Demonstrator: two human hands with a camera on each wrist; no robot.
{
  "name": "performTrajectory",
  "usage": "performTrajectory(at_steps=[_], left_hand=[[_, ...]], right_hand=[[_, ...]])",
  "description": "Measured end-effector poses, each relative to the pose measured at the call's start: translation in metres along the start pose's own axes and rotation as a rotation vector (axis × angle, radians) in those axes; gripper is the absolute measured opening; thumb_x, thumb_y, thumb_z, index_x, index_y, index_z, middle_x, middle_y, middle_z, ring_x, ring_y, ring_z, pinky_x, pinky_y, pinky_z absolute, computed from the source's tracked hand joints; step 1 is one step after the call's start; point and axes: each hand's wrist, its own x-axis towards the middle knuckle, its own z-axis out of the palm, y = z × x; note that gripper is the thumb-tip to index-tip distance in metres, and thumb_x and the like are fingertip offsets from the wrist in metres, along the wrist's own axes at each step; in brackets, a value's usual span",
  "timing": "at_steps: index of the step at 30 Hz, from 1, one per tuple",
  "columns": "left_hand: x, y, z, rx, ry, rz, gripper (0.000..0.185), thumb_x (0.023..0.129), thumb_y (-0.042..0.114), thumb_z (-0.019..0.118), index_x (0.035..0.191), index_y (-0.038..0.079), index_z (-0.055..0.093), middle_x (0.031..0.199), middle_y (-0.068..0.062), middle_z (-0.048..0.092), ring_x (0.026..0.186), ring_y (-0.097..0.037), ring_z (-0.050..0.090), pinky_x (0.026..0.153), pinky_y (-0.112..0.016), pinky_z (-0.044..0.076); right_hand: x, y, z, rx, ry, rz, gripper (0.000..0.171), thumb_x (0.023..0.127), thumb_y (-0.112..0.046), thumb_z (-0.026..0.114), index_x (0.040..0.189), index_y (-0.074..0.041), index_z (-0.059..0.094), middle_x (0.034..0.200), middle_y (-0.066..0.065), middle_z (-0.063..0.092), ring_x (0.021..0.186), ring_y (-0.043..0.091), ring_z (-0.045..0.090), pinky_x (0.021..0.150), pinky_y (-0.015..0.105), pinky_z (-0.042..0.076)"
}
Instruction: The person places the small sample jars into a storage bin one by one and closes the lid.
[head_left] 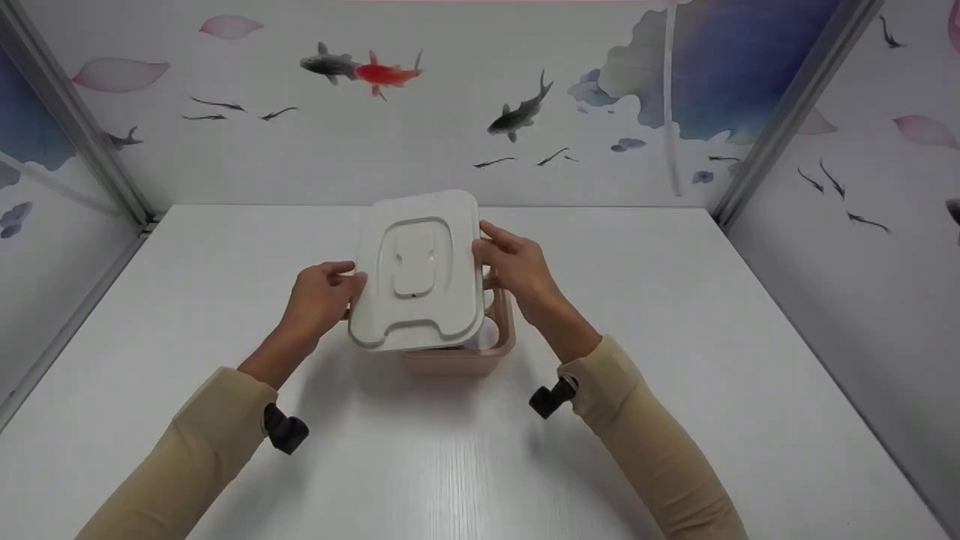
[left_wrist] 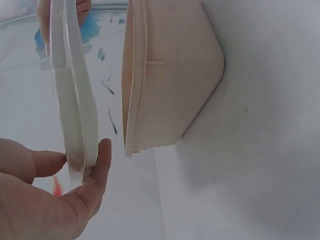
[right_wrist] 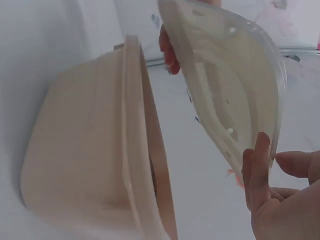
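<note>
A white plastic lid [head_left: 367, 315] with rounded corners and a raised centre is held above a pink plastic box [head_left: 457, 364]. My left hand [head_left: 319, 296] pinches the lid's left edge between thumb and fingers. On the opposite edge, my right hand [head_left: 521, 262] grips it the same way. Both wrist views show a gap between the lid [left_wrist: 75, 100] and the rim of the box [right_wrist: 132, 100]. In the head view the lid covers most of the box's opening, shifted to its left. Something white and round [head_left: 486, 334] shows inside the box; the other contents are hidden.
The box stands on a white table [head_left: 637, 412] near its back edge. Behind rises a white panel [head_left: 435, 150] printed with fish and petals, with similar panels at both sides. Metal posts [head_left: 795, 105] frame the corners.
</note>
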Motion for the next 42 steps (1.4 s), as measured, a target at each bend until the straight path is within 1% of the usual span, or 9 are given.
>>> performTrajectory(at_steps=[2, 6, 8, 12, 17, 21, 28, 33, 42], left_hand=[[0.002, 0.004, 0.005, 0.039, -0.002, 0.021, 0.053, 0.106, 0.027, 0.049, 0.151, 0.0, 0.041, 0.14, -0.022, 0.057, 0.119, -0.031, 0.063, 0.084, -0.029, 0.064], [0.009, 0.008, 0.011, 0.123, 0.01, 0.075, 0.054, 0.106, 0.03, 0.05, 0.149, -0.001, 0.043, 0.136, -0.023, 0.058, 0.111, -0.03, 0.065, 0.07, -0.025, 0.064], [0.012, 0.01, 0.015, 0.15, 0.02, 0.098, 0.054, 0.105, 0.03, 0.051, 0.148, -0.002, 0.044, 0.135, -0.023, 0.058, 0.109, -0.031, 0.066, 0.067, -0.025, 0.064], [0.017, 0.011, 0.025, 0.199, 0.037, 0.111, 0.054, 0.105, 0.031, 0.052, 0.145, -0.005, 0.047, 0.133, -0.023, 0.059, 0.099, -0.027, 0.067, 0.06, -0.024, 0.062], [0.021, 0.01, 0.037, 0.249, 0.053, 0.114, 0.054, 0.105, 0.033, 0.053, 0.143, -0.005, 0.049, 0.127, -0.022, 0.061, 0.081, -0.019, 0.063, 0.052, -0.021, 0.057], [0.022, 0.007, 0.044, 0.339, 0.083, 0.134, 0.051, 0.105, 0.033, 0.053, 0.138, -0.006, 0.053, 0.116, -0.02, 0.064, 0.077, -0.019, 0.063, 0.05, -0.02, 0.054], [0.022, 0.002, 0.053, 0.493, 0.126, 0.144, 0.051, 0.105, 0.034, 0.051, 0.135, -0.008, 0.054, 0.113, -0.021, 0.067, 0.086, -0.024, 0.062, 0.065, -0.029, 0.054], [0.021, -0.002, 0.059, 0.458, 0.119, 0.179, 0.054, 0.106, 0.033, 0.05, 0.138, -0.009, 0.052, 0.119, -0.023, 0.065, 0.096, -0.027, 0.061, 0.083, -0.04, 0.058], [0.022, -0.006, 0.066, 0.386, 0.115, 0.151, 0.054, 0.106, 0.034, 0.05, 0.142, -0.007, 0.049, 0.119, -0.021, 0.063, 0.096, -0.025, 0.061, 0.075, -0.033, 0.056]], right_hand=[[0.001, 0.003, -0.004, -0.083, 0.002, -0.009, 0.06, 0.103, -0.031, 0.058, 0.157, -0.017, 0.036, 0.153, 0.007, 0.05, 0.137, 0.021, 0.053, 0.104, 0.034, 0.055], [0.001, 0.008, -0.01, -0.226, -0.02, -0.048, 0.07, 0.102, -0.037, 0.059, 0.16, -0.016, 0.026, 0.163, 0.003, 0.036, 0.153, 0.018, 0.029, 0.126, 0.039, 0.031], [0.001, 0.011, -0.013, -0.261, -0.029, -0.061, 0.074, 0.101, -0.038, 0.06, 0.16, -0.016, 0.023, 0.165, 0.001, 0.03, 0.156, 0.018, 0.021, 0.129, 0.041, 0.023], [0.0, 0.022, -0.02, -0.285, -0.054, -0.059, 0.078, 0.1, -0.041, 0.06, 0.161, -0.016, 0.018, 0.169, 0.0, 0.018, 0.157, 0.018, 0.011, 0.131, 0.041, 0.018], [0.002, 0.038, -0.025, -0.293, -0.046, -0.001, 0.08, 0.1, -0.042, 0.059, 0.161, -0.014, 0.016, 0.169, 0.001, 0.015, 0.158, 0.019, 0.011, 0.131, 0.038, 0.017], [0.006, 0.049, -0.023, -0.307, -0.033, 0.051, 0.079, 0.1, -0.041, 0.06, 0.161, -0.014, 0.018, 0.169, 0.002, 0.017, 0.157, 0.021, 0.013, 0.13, 0.038, 0.018], [0.007, 0.06, -0.024, -0.292, -0.043, 0.099, 0.079, 0.101, -0.039, 0.06, 0.161, -0.013, 0.017, 0.169, 0.003, 0.017, 0.157, 0.02, 0.014, 0.13, 0.037, 0.018], [0.006, 0.063, -0.028, -0.264, -0.028, 0.104, 0.078, 0.101, -0.037, 0.06, 0.161, -0.013, 0.018, 0.169, 0.003, 0.019, 0.157, 0.02, 0.015, 0.13, 0.037, 0.019], [0.006, 0.066, -0.031, -0.262, -0.016, 0.115, 0.077, 0.101, -0.037, 0.06, 0.161, -0.014, 0.018, 0.169, 0.003, 0.019, 0.157, 0.02, 0.017, 0.129, 0.037, 0.021]])
